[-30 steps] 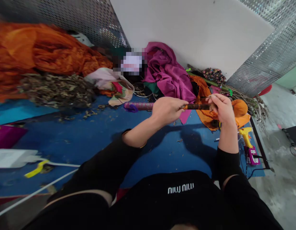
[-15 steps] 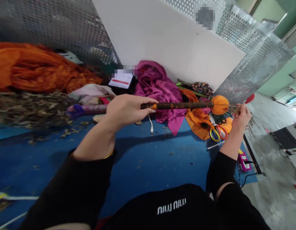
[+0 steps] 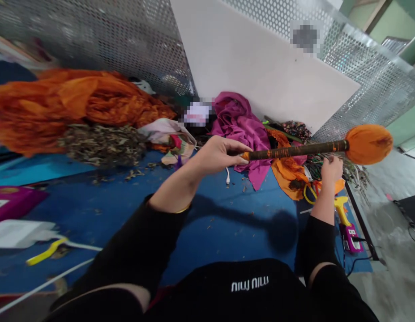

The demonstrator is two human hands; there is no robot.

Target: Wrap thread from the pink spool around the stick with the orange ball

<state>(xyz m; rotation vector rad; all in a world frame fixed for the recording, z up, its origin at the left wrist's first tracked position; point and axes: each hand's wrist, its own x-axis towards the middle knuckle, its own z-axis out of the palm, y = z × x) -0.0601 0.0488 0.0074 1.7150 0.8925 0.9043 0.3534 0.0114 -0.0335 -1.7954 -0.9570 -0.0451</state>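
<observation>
Grips dk brn stick (image 3: 297, 150) approx. horiz. abv blue table (image 3: 227, 241), pinched betw. thumb & fingers of L hand (image 3: 214, 156), w/ orange ball (image 3: 368, 144) at R end. Holds R hand (image 3: 332, 169) just beside stick, nr ball, w/ curled fingers; cannot tell if pinching anything.

Long dark-brown stick (image 3: 294, 151) carries orange bands; round orange cloth head (image 3: 366, 144) at 3 o'clock shows a dark blotch. Crumpled orange cloth heap (image 3: 93, 98), 10 o'clock.

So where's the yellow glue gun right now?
In the head view, the yellow glue gun is at the right, near the right edge of the blue table, between the right hand and the purple power socket.
</observation>
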